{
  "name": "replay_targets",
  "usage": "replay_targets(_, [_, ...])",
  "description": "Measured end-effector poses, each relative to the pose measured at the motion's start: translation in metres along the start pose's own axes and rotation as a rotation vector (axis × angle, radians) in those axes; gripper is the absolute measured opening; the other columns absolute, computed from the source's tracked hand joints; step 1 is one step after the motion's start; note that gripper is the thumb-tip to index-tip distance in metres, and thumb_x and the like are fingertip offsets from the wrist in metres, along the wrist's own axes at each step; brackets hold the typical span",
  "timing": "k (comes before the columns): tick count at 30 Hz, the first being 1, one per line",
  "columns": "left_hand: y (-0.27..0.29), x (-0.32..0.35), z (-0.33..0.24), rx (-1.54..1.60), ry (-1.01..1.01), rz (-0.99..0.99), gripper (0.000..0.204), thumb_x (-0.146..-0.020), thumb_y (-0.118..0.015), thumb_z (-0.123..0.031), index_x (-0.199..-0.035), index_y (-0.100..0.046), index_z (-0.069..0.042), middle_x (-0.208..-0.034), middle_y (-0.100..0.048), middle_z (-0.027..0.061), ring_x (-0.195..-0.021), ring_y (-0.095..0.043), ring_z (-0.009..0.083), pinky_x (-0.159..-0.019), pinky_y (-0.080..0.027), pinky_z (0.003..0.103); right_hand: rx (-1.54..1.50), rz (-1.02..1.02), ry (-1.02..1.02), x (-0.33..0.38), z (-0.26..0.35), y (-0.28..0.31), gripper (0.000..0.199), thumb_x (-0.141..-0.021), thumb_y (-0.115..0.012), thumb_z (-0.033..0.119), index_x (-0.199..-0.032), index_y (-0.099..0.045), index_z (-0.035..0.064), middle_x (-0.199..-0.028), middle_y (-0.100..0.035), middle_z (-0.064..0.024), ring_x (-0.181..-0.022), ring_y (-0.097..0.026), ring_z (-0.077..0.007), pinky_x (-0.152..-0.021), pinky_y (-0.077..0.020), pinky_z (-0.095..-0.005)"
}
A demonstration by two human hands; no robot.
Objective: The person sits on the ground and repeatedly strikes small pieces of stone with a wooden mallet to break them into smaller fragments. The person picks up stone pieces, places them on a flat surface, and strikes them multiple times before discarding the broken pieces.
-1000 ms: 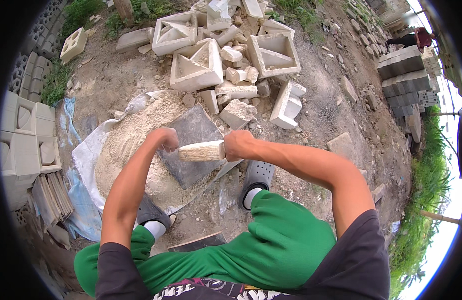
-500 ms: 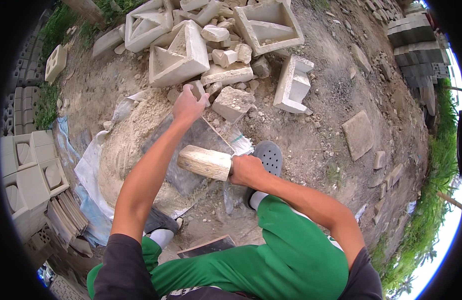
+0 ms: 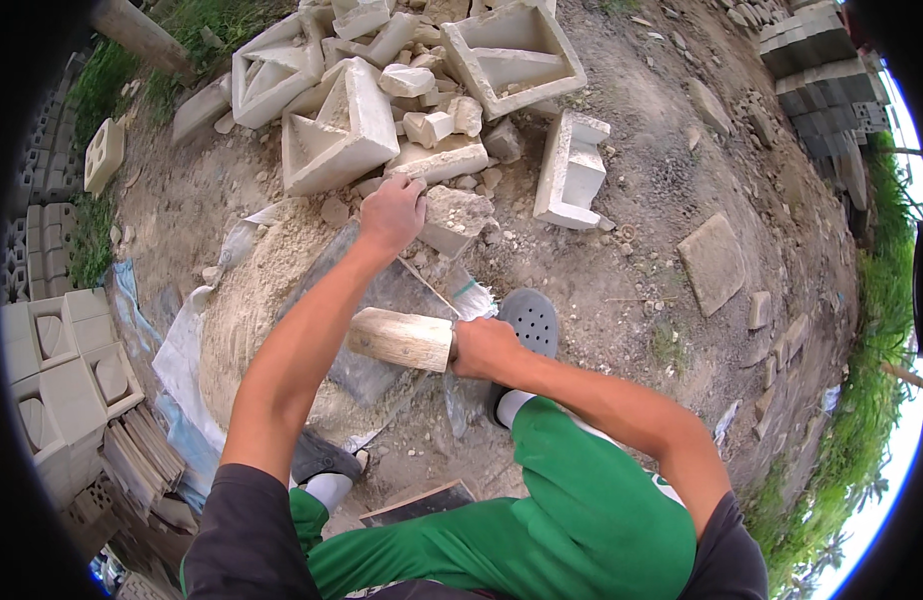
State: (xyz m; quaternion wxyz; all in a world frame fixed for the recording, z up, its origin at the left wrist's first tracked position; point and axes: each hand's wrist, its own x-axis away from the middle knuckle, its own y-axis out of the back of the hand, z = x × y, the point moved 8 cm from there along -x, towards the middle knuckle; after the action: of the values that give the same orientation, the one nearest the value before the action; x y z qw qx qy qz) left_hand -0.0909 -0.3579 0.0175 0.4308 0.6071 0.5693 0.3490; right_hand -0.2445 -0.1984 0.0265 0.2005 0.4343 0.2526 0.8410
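My right hand (image 3: 485,348) is closed round the handle of a wooden mallet (image 3: 400,338). Its thick pale head points left, over a dark flat board (image 3: 327,280) dusted with powder. Stretched forward, my left hand (image 3: 393,215) has its fingers curled down at the near edge of the rubble; whatever they grip is hidden beneath them. Just right of those fingers lies a rough broken chunk of block (image 3: 455,218). Beyond the left hand are a pale slab piece (image 3: 439,160) and a broken hollow block (image 3: 344,140).
Pale crushed powder (image 3: 227,345) lies on a white sack (image 3: 182,350) left of the board. More broken blocks (image 3: 515,60) are heaped at the far side. An L-shaped block piece (image 3: 574,170) and a flat slab (image 3: 712,265) lie rightward. Stacked blocks (image 3: 77,350) stand left.
My left hand has turned and shifted slightly right, and the grey piece that showed at its fingers is now out of sight. The mallet stays in my right hand, nearly still.
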Motion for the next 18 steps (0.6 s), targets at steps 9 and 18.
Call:
replay_targets(9, [0.001,-0.013,-0.013,-0.156,0.008,0.053,0.017,-0.085,-0.065,-0.016,-0.099,-0.066,-0.007,-0.097,-0.062,0.0110,-0.094,-0.066,0.0291,-0.078,-0.057,0.043,-0.018,-0.007,0.003,0.002,0.001,0.004,0.027,-0.066,-0.073,0.019,-0.080,-0.072,-0.0033,-0.078,-0.071,-0.0250,-0.076,-0.072,-0.0400,-0.069,-0.0590,-0.0463])
replay_targets(18, [-0.004,-0.013,-0.014,-0.219,-0.044,0.048,0.021,-0.083,-0.066,-0.015,-0.102,-0.064,-0.007,-0.098,-0.062,0.0125,-0.094,-0.067,0.0285,-0.076,-0.057,0.044,0.004,-0.020,0.026,-0.002,-0.002,-0.003,0.026,-0.069,-0.071,0.024,-0.080,-0.071,-0.0001,-0.075,-0.070,-0.0235,-0.075,-0.071,-0.0400,-0.068,-0.0588,-0.0478])
